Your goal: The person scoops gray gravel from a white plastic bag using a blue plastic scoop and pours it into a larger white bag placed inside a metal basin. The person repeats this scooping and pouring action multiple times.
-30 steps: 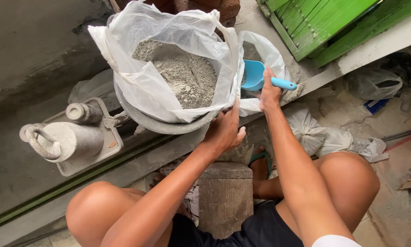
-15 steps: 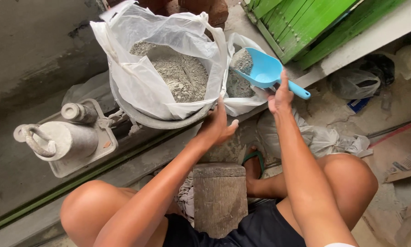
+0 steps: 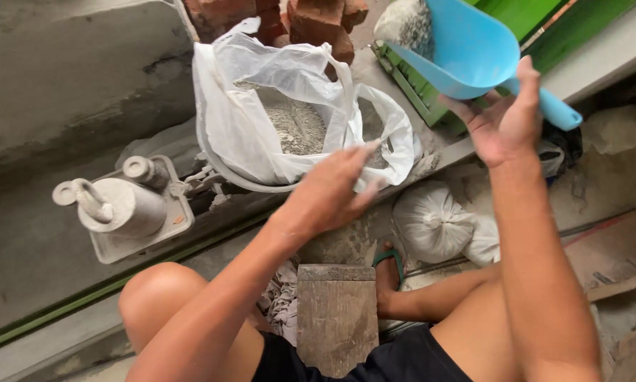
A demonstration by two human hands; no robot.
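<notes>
My right hand (image 3: 505,124) is raised up high, fingers wrapped tight around the handle of a smooth, light blue plastic scoop (image 3: 466,53), its deep rounded bowl tilted up and to the left above my palm; I cannot see into it from here. My left hand (image 3: 332,191) hangs lower, fingers loose and spread, holding nothing, just in front of the white plastic bag (image 3: 240,120) without clearly touching it. That bag is thin and crinkly, its mouth folded open, and it lines a round pale basin (image 3: 222,170); coarse grey powder (image 3: 297,124) fills it, well below and left of the scoop. Beside the basin sits a dusty grey scale (image 3: 123,209). A rough wooden stool (image 3: 336,315) shows between my knees, and tied white sacks (image 3: 431,223) lie near my foot.
</notes>
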